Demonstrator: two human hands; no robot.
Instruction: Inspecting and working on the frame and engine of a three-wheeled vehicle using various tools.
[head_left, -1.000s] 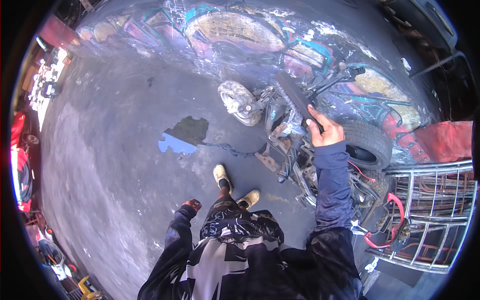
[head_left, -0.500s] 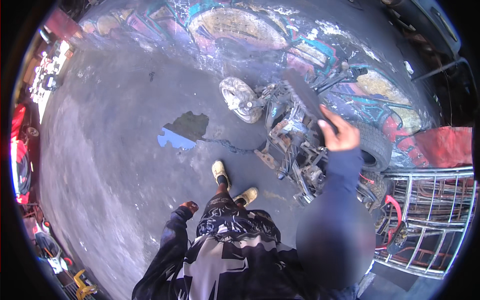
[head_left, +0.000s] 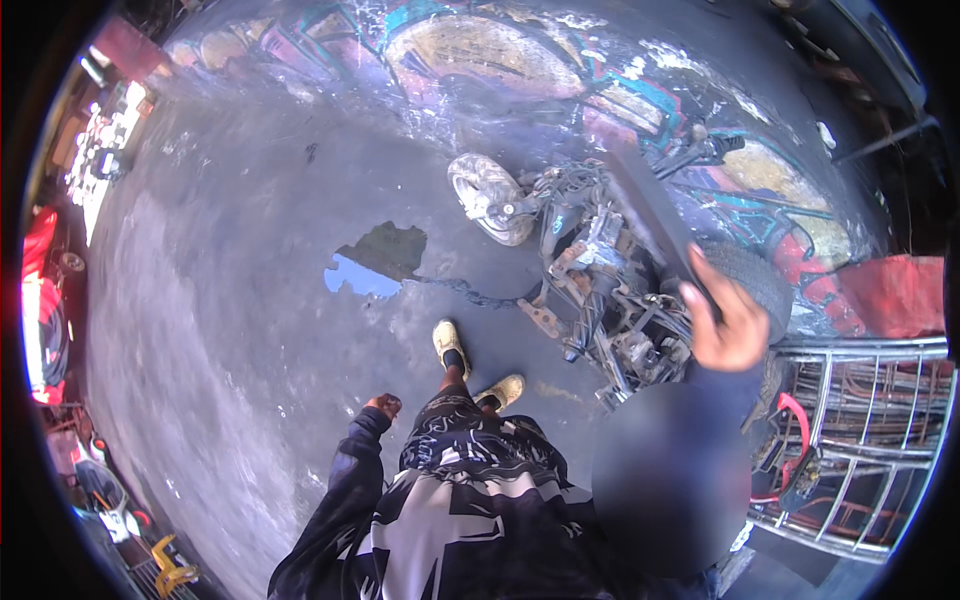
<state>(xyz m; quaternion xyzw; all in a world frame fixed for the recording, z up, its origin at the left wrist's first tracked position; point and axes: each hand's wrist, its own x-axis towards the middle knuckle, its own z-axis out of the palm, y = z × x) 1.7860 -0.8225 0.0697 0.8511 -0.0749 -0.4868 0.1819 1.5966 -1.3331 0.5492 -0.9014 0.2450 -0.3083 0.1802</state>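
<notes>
My right hand (head_left: 733, 320) is raised in front of me at the right, fingers closed on one end of a long, dark, flat brush-like bar (head_left: 648, 215). The bar slants away to the upper left, over a greasy vehicle frame with axle parts and wheels (head_left: 600, 265). Whether it touches the metal I cannot tell. Low beside my left thigh hangs my left hand (head_left: 384, 404), its fingers curled in with nothing visible in them. A round blurred patch hides part of my right arm.
A puddle (head_left: 375, 260) lies on the concrete floor ahead, with a wet trail toward the frame. Behind stands a graffiti-painted wall (head_left: 480, 55). To the right are a tyre (head_left: 765, 285), a red sheet (head_left: 890, 297) and a metal cage (head_left: 860, 450) holding rods. Red vehicle parts (head_left: 45, 340) line the left.
My right hand has moved right and nearer to me, drawing the dark brush-like bar with it. The left hand stays low with its fingers curled. The view has shifted slightly.
</notes>
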